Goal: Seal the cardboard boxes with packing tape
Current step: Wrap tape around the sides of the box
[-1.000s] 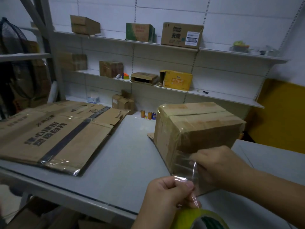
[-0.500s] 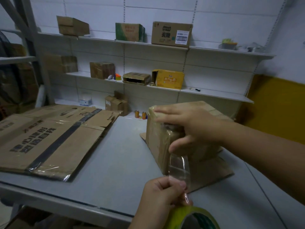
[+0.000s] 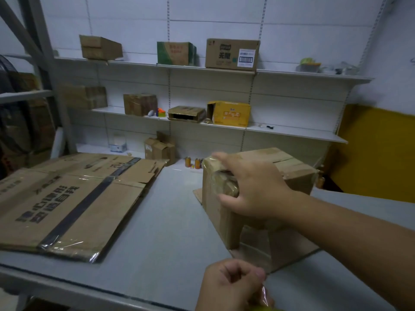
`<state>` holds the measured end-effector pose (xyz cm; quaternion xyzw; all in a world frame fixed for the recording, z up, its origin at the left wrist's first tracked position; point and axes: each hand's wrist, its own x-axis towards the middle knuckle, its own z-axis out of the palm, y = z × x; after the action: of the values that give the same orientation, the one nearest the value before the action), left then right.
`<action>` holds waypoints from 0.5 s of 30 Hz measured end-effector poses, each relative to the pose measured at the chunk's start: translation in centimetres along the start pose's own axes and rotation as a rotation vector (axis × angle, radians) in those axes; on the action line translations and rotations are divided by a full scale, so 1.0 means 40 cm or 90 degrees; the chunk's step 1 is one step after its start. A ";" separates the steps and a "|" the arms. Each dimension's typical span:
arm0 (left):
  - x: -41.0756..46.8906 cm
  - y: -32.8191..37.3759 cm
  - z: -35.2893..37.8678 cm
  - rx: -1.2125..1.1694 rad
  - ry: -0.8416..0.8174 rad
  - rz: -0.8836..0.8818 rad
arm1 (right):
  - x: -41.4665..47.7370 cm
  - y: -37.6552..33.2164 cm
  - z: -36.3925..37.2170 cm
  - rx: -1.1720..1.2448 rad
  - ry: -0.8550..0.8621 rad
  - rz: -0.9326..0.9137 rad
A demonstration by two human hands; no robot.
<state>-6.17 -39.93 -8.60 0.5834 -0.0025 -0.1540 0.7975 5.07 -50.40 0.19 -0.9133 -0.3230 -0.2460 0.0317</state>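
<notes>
A brown cardboard box (image 3: 292, 173) stands on the grey table (image 3: 170, 221), on top of a flat piece of cardboard (image 3: 280, 252). Glossy clear tape covers its near left corner. My right hand (image 3: 253, 187) lies over that corner, with straight fingers reaching along the top edge and the thumb pressed on the side face. At the bottom of the view my left hand (image 3: 229, 286) is curled and pinches a strip of clear tape (image 3: 263, 292). The tape roll is almost wholly cut off by the frame's lower edge.
Large flattened cartons (image 3: 67, 198) cover the table's left half. A small open box (image 3: 160, 149) and several cans (image 3: 190, 162) stand at the table's back. Wall shelves behind hold more boxes, among them a yellow box (image 3: 231, 113).
My right hand rose from the box's lower front to its top left corner and now presses there. My left hand drew back and down toward me with the tape.
</notes>
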 end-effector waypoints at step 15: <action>0.008 0.001 -0.009 0.010 -0.011 0.024 | 0.005 0.000 -0.008 0.020 -0.093 0.154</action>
<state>-5.78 -39.65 -8.75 0.5881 -0.0218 -0.1442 0.7955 5.08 -50.33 0.56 -0.9604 -0.2159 -0.1684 0.0518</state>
